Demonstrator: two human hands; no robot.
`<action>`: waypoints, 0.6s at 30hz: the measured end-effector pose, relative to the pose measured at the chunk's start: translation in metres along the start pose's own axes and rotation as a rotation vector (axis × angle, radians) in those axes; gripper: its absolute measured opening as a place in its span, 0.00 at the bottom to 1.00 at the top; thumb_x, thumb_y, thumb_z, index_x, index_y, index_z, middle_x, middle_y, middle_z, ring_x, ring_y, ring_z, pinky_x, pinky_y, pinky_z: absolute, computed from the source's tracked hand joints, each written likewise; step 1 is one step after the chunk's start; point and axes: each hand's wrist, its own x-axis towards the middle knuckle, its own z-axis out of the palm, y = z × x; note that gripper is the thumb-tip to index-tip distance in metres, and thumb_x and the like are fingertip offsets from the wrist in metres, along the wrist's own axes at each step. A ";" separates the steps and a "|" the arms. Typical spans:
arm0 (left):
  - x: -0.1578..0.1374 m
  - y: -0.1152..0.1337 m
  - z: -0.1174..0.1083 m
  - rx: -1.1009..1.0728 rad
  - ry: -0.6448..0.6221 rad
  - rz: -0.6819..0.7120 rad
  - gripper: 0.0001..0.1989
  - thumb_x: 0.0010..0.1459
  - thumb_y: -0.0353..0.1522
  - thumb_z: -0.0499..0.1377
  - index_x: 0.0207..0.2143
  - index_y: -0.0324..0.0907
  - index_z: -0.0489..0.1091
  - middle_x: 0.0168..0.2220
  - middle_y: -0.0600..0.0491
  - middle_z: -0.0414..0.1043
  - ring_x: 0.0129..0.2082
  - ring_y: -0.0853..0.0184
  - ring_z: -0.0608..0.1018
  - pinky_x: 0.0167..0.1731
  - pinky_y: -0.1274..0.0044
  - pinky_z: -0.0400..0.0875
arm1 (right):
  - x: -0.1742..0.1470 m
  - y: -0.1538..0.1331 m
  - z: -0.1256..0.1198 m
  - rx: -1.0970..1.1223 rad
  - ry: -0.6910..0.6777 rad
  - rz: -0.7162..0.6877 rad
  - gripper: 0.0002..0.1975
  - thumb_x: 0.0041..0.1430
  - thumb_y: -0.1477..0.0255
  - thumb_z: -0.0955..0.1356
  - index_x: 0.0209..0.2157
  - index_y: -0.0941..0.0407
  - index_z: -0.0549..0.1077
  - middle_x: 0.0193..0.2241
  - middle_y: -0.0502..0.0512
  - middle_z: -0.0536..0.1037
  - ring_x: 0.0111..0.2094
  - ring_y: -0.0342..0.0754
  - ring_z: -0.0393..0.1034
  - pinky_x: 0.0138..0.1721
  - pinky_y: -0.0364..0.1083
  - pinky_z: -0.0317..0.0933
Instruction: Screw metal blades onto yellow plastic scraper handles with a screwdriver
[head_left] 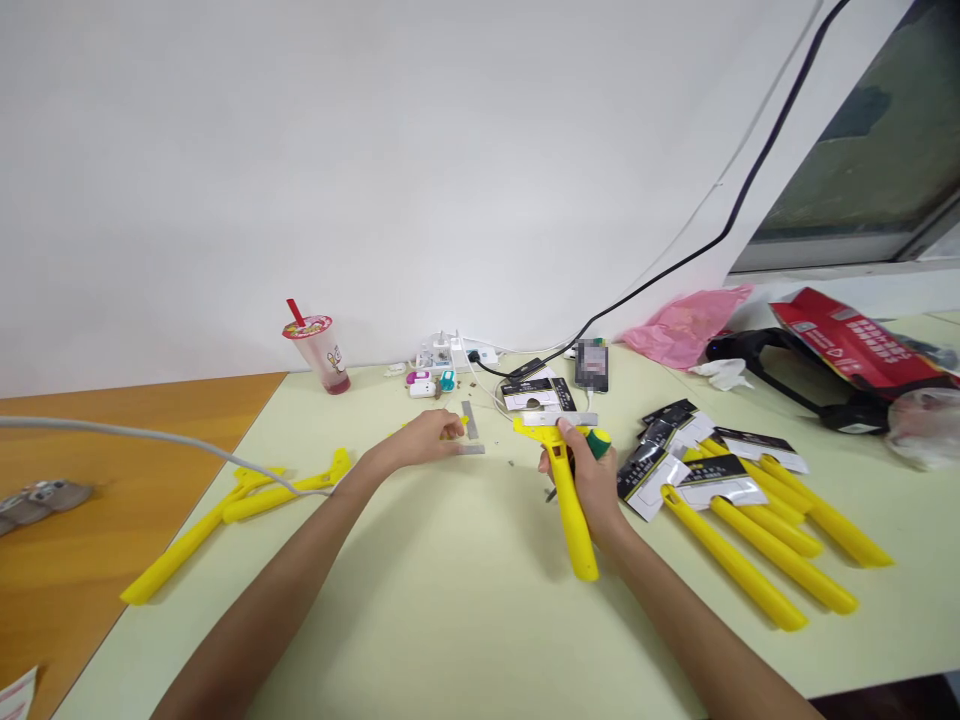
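Observation:
My right hand (589,470) is closed around a yellow plastic scraper (571,515), its handle pointing down toward me. The thumb presses a flat metal blade (577,419) across the scraper's wide head. A screwdriver with a green and yellow grip (598,441) is tucked in the same hand, its shaft mostly hidden. To the left, my left hand (429,438) has its fingers pinched at the end of a short metal strip (472,449) at the table surface. Another metal strip (470,420) lies just beyond those fingers. Part of a yellow piece shows behind the left hand.
Several carded yellow scrapers (780,560) are piled on the right; uncarded yellow handles (187,540) lie left under a grey cable (172,437). Along the wall stand a drink cup (322,355), a power strip (435,355) and a phone (592,366). A pink bag (686,325) sits back right.

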 end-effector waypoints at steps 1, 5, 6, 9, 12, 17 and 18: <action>0.001 0.001 0.003 0.026 -0.001 0.002 0.17 0.58 0.45 0.65 0.43 0.43 0.77 0.47 0.44 0.81 0.49 0.51 0.82 0.48 0.66 0.75 | 0.000 0.001 0.000 0.012 -0.026 0.030 0.29 0.61 0.48 0.75 0.18 0.56 0.76 0.15 0.54 0.73 0.16 0.42 0.60 0.16 0.42 0.56; 0.003 0.001 0.005 0.063 -0.001 -0.014 0.16 0.57 0.44 0.65 0.41 0.43 0.75 0.46 0.44 0.81 0.47 0.52 0.81 0.46 0.67 0.74 | 0.006 0.007 0.001 0.121 -0.126 0.141 0.26 0.56 0.49 0.77 0.20 0.57 0.76 0.14 0.54 0.73 0.14 0.42 0.59 0.15 0.42 0.53; 0.002 0.001 0.004 0.053 -0.014 -0.023 0.16 0.57 0.45 0.65 0.41 0.44 0.74 0.45 0.45 0.81 0.45 0.53 0.81 0.44 0.68 0.73 | 0.007 0.010 0.002 0.153 -0.153 0.173 0.25 0.55 0.50 0.78 0.21 0.57 0.76 0.14 0.54 0.73 0.13 0.42 0.59 0.14 0.43 0.51; -0.001 0.002 0.001 0.018 -0.083 -0.059 0.15 0.57 0.45 0.66 0.39 0.44 0.73 0.40 0.48 0.81 0.39 0.57 0.81 0.36 0.70 0.71 | 0.011 0.018 0.002 0.211 -0.247 0.249 0.24 0.53 0.51 0.78 0.22 0.57 0.76 0.14 0.55 0.74 0.11 0.41 0.56 0.12 0.43 0.48; -0.003 0.004 -0.002 -0.012 -0.171 -0.088 0.15 0.57 0.46 0.66 0.37 0.45 0.74 0.38 0.50 0.82 0.37 0.59 0.81 0.34 0.71 0.69 | 0.012 0.023 0.002 0.225 -0.327 0.307 0.25 0.55 0.50 0.77 0.23 0.57 0.76 0.14 0.54 0.74 0.10 0.40 0.54 0.11 0.42 0.47; -0.003 0.001 -0.007 -0.039 -0.116 -0.077 0.14 0.58 0.45 0.65 0.36 0.44 0.74 0.36 0.49 0.82 0.35 0.59 0.81 0.33 0.72 0.70 | 0.010 0.026 0.003 0.235 -0.411 0.370 0.24 0.59 0.52 0.76 0.25 0.59 0.77 0.16 0.53 0.76 0.11 0.38 0.53 0.11 0.40 0.50; -0.004 -0.001 -0.009 -0.026 -0.072 -0.076 0.14 0.58 0.45 0.64 0.37 0.44 0.74 0.37 0.49 0.82 0.35 0.59 0.81 0.33 0.71 0.70 | 0.010 0.027 0.003 0.235 -0.418 0.379 0.24 0.59 0.52 0.75 0.25 0.59 0.77 0.16 0.53 0.77 0.10 0.38 0.52 0.11 0.40 0.50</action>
